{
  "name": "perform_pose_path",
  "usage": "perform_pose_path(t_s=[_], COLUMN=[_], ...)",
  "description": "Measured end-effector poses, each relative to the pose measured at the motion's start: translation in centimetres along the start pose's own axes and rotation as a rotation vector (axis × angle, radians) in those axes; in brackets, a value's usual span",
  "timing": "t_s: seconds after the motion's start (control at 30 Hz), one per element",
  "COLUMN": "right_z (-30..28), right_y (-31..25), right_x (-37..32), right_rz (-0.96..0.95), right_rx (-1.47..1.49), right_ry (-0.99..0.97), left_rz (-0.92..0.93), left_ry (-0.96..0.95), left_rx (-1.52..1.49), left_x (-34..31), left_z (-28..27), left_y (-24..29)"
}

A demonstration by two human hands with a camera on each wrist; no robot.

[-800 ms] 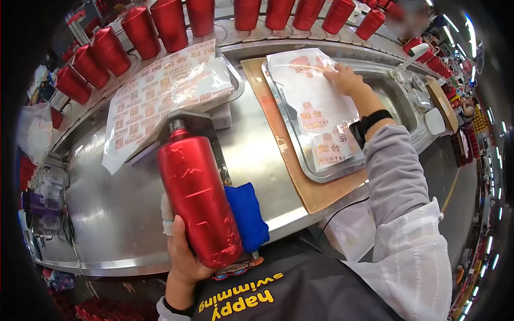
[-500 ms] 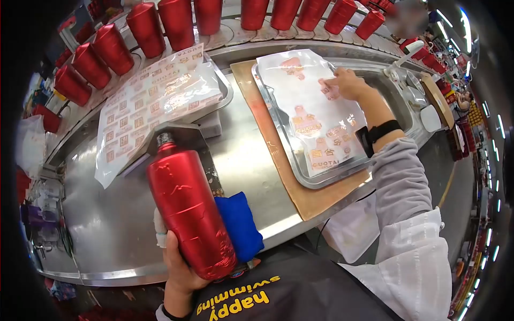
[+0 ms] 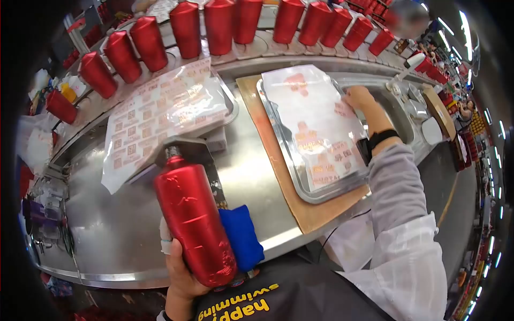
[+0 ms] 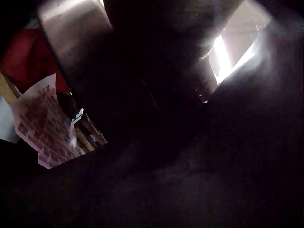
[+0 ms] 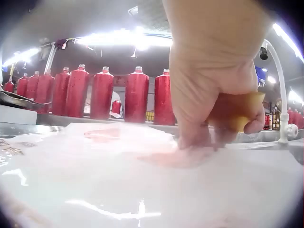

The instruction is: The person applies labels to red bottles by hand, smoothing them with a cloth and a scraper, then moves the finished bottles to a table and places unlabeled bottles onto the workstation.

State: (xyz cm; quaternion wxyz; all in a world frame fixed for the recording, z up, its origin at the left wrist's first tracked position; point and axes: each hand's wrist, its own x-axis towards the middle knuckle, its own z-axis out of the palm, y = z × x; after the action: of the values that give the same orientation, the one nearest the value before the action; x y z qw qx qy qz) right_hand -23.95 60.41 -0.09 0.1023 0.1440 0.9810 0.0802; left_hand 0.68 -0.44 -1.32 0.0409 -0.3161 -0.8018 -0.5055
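While clamped in the left hand (image 3: pixel 183 274), the red bottle (image 3: pixel 195 222); beneath the right hand (image 3: pixel 361 98), grip unclear, the printed sheet (image 3: pixel 320 120).

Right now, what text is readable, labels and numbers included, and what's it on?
"happy swimming": dark apron, upside down in the head view, cut by the frame edge.
"GUOTAI", faint, probable: printed sheet over the right-hand tray; its other characters too blurred.
Left-hand sheet: repeated marks, too blurred.
Held red bottle: none readable.
Numbers: none readable.
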Motion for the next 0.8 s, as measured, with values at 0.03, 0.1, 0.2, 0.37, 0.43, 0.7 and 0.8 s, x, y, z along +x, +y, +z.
perform_pose_path(t_s=[0.03, 0.1, 0.2, 0.37, 0.43, 0.7, 0.8], right_z=[-0.3, -1.3, -3.4, -6.8, -6.7, 0.0, -2.8], right_y=[-0.3, -2.5, -5.9, -7.8, -9.1, -10.6, -11.6], right_x=[-0.6, -3.0, -6.6, -5.2, -4.2, -1.0, -4.2], right_rz=[-0.012, 0.000, -0.092, -0.409, -0.347, -0.376, -0.559], right_rx=[-0.051, -0.182, -0.137, 0.465, 0.561, 0.167, 0.338], right_ry=[0.067, 0.244, 0.443, 0.548, 0.444, 0.483, 0.679], left_rz=[0.005, -0.083, -0.192, 0.090, 0.070, -0.025, 0.014], left_ry=[-0.003, 0.037, 0.110, 0.082, 0.064, 0.066, 0.071], left_rx=[0.019, -0.137, -0.365, 0.144, 0.106, 0.138, 0.298], left_x=[0.0, 0.8, 2.1, 1.2, 1.5, 2.0, 2.5], left_z=[0.0, 0.2, 0.8, -0.1, -0.2, -0.5, -1.1], left_y=[-0.1, 0.1, 1.0, 0.4, 0.8, 1.2, 1.7])
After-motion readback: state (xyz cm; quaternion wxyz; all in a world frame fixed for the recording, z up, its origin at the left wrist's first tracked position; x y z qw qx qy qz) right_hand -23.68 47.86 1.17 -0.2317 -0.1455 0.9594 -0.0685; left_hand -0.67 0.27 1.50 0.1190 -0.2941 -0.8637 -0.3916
